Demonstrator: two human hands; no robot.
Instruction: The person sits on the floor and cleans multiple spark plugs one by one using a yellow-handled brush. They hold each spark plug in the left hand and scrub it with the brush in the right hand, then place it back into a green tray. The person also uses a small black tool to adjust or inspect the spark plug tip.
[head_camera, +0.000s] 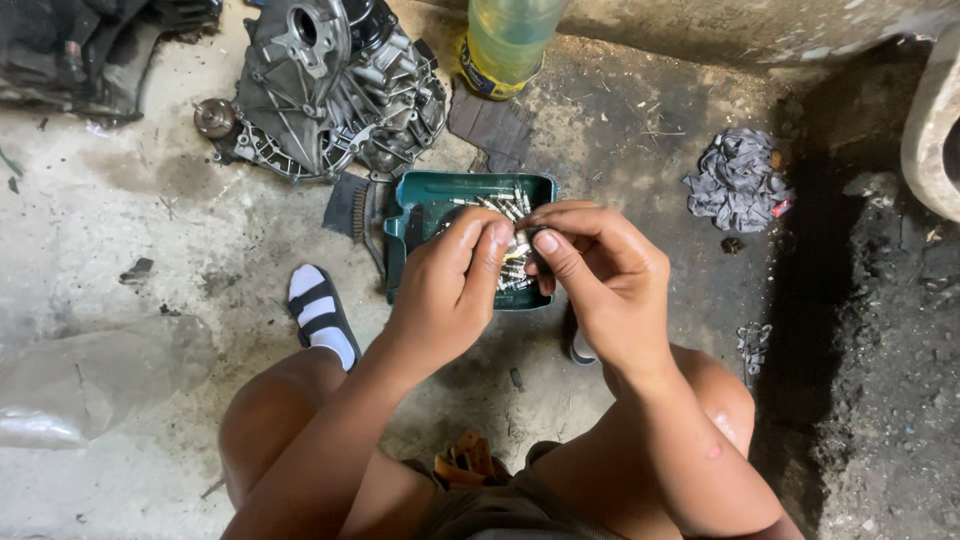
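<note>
The person is squatting over a green plastic tray (412, 215) of small metal bolts (508, 272), and both hands are meeting just above its middle. The left hand (450, 285) is curling in from seven o'clock, thumb and forefinger pinched together; the right hand (600, 270) is coming in from four o'clock, fingertips closed on a small dark part (532, 233) that is too tiny to name for certain. It seems a sorting or fitting step is in hand, one piece being worked between the fingertips while the rest are lying loose in the tray below. The next move is likely calling for a steady pinch and a slight turn, kept over the tray. A grey gearbox casing (330, 90) is lying at eleven o'clock, a yellowish bottle (505, 45) at twelve, a crumpled rag (738, 180) at two
</note>
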